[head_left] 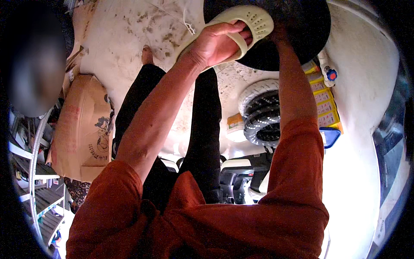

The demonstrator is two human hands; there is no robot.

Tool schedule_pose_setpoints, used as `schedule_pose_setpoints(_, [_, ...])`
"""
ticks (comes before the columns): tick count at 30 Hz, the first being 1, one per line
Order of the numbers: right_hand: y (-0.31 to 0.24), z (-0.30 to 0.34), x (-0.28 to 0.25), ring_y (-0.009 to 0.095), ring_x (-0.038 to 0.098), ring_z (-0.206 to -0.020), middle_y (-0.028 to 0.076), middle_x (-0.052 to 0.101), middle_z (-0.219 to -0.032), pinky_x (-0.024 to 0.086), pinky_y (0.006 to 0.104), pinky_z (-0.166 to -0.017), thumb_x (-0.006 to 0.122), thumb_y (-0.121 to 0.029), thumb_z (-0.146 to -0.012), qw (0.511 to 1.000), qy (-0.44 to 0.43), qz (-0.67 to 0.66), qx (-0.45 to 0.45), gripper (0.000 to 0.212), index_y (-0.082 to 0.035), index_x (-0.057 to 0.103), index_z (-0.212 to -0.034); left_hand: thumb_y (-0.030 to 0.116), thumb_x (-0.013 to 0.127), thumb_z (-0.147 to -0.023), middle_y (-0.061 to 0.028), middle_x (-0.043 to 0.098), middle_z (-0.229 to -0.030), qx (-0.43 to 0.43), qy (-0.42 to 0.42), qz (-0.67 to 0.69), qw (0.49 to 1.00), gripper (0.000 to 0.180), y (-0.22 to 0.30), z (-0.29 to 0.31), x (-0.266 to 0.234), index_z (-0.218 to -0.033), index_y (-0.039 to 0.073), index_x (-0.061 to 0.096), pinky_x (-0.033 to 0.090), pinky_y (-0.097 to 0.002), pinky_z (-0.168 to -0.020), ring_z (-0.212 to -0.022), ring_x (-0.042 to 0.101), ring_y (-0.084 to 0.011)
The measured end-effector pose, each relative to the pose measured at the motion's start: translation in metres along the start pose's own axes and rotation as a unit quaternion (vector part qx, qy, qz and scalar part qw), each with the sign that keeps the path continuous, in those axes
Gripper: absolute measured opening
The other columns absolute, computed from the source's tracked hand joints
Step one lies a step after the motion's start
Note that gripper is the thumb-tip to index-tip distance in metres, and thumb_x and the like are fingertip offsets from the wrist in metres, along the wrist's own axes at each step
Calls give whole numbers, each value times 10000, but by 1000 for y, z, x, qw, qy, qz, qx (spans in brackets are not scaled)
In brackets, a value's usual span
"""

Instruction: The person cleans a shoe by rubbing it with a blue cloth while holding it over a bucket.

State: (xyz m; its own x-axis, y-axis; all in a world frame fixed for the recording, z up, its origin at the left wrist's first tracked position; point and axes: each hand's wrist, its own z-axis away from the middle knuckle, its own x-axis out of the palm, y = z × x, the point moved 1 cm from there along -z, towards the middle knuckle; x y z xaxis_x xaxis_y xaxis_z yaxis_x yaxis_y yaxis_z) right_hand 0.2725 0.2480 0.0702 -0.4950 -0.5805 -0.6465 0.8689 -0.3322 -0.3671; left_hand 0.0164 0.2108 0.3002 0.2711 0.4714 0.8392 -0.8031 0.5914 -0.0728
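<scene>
At the top, my left hand [217, 45] is tucked into a cream-coloured foam clog [258, 22] with holes over its toe. Its thumb lies along the opening and its other fingers reach inside, partly hidden, while the heel strap crosses the hand. My right arm stretches up to a large round black object [302, 30], whose kind I cannot make out. Deep shadow against that black surface covers my right hand [279, 33], so its fingers do not show. The clog overlaps the left edge of the black object.
Several stacked tyres [261, 108] stand left of my right forearm. Beyond that arm are yellow boxes [326, 108] and a tap with a blue and red knob [331, 74]. A cardboard box [79, 129] and metal shelving [39, 177] are at left. The pale floor [125, 30] is stained.
</scene>
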Motion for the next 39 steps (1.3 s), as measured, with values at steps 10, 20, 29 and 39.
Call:
schedule_pose_setpoints(10, [-133, 158, -90, 266, 541, -930, 142, 546, -1051, 411, 346, -829, 550, -207, -797, 970, 147, -153, -116, 315, -77, 565, -1083, 159, 570, -766, -139, 501, -1122, -1, 33, -30, 999, 346, 1, 0, -1, -1062, 1, 484, 337, -376, -960, -1078, 456, -244])
schedule_pose_setpoints(20, [-145, 92, -45, 225, 520, -1000, 117, 538, -1107, 392, 354, -888, 526, -189, -819, 879, 293, 194, -322, 227, -57, 569, -998, 131, 573, -766, -136, 497, -1135, 3, 34, -40, 999, 353, -1, -6, -9, -1081, 6, 474, 317, -387, -979, -1090, 452, -253])
schedule_pose_setpoints(29, [-73, 96, -69, 355, 557, -899, 180, 530, -1102, 462, 447, -780, 470, -276, -845, 957, -19, 240, -158, 341, -114, 510, -1142, 348, 490, -813, -215, 407, -1250, -6, -1, -10, 1000, 580, 13, 20, 2, -1228, -35, 359, 296, -432, -1000, -1149, 403, -352])
schedule_pose_setpoints(39, [-106, 187, -75, 267, 579, -826, 111, 565, -975, 504, 400, -633, 471, -300, -856, 905, 185, 316, -218, 254, -209, 560, -1077, 698, 509, -626, -192, 333, -1313, 258, 227, 78, 936, 1034, 28, 137, -13, -1309, -27, 230, 303, -395, -1006, -1204, 353, -282])
